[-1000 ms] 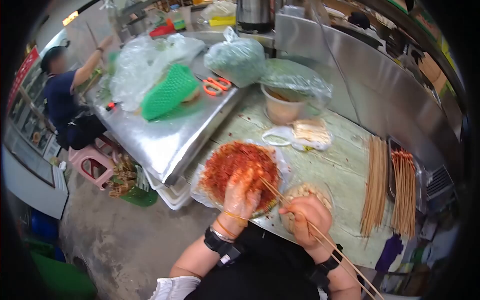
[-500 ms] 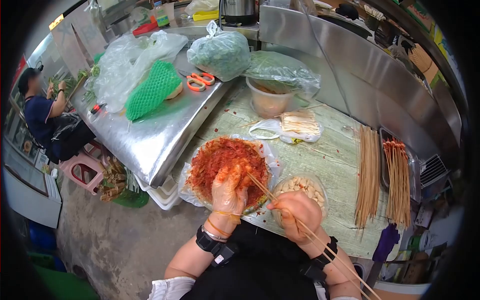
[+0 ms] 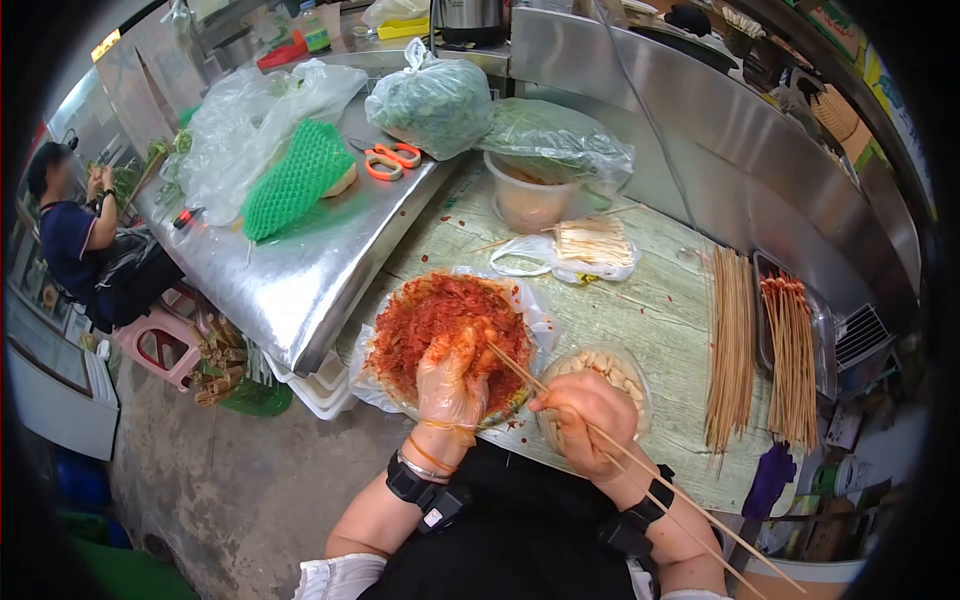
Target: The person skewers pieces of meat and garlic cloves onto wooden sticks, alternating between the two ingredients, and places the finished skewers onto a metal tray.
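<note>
My left hand [image 3: 450, 375], in a clear plastic glove smeared red, is closed at the bowl of red chili-coated food [image 3: 420, 315]. Its fingers are curled around the front tips of the bamboo skewers; what lies between them is hidden. My right hand [image 3: 590, 415] grips the bamboo skewers [image 3: 680, 490], whose back ends fan out toward the lower right. Beneath that hand stands a clear tub of pale garlic-like cloves [image 3: 610, 365], partly covered by it. A plastic bag [image 3: 540, 315] lines the bowl's rim.
Bare skewers [image 3: 730, 350] lie at right, beside a tray [image 3: 825, 345] and red-tipped skewers [image 3: 790, 370]. A bag of short sticks [image 3: 590, 245] and a tub [image 3: 530, 200] stand behind. Scissors [image 3: 385, 160] and green netting [image 3: 300, 180] rest on the steel table [image 3: 270, 300]. A person [image 3: 80, 225] sits left.
The back ends of the skewers have swung a little to the right. Both hands stay nearly in place, and the whole view has shifted slightly.
</note>
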A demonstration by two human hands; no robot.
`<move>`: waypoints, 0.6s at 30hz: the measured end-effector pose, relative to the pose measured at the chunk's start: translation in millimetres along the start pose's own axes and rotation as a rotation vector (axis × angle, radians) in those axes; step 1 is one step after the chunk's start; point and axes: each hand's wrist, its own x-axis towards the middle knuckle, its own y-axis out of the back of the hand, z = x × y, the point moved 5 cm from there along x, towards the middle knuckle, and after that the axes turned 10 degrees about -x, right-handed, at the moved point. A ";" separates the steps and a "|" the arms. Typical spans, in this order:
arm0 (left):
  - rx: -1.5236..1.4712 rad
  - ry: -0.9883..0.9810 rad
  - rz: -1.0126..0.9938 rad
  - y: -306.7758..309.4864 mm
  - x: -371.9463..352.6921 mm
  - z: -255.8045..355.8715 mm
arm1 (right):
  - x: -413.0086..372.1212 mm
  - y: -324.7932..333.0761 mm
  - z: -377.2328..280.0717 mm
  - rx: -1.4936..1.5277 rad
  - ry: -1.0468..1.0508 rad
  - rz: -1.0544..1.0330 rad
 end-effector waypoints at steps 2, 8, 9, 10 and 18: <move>0.054 0.015 -0.046 -7.3 -6.6 -6.3 | 2.0 -5.5 3.3 -0.023 -0.014 -0.004; 0.221 0.026 -0.119 -14.9 -14.5 -0.6 | 5.6 10.3 3.8 0.035 -0.144 0.089; 0.233 0.017 -0.133 -16.8 -13.8 0.6 | 3.6 11.1 7.0 0.056 -0.194 0.092; 0.232 0.017 -0.133 -18.7 -13.8 2.4 | 1.2 11.0 7.4 0.055 -0.194 0.092; 0.219 0.002 -0.154 -23.8 -15.0 9.4 | -14.5 10.7 22.3 0.320 -0.393 0.201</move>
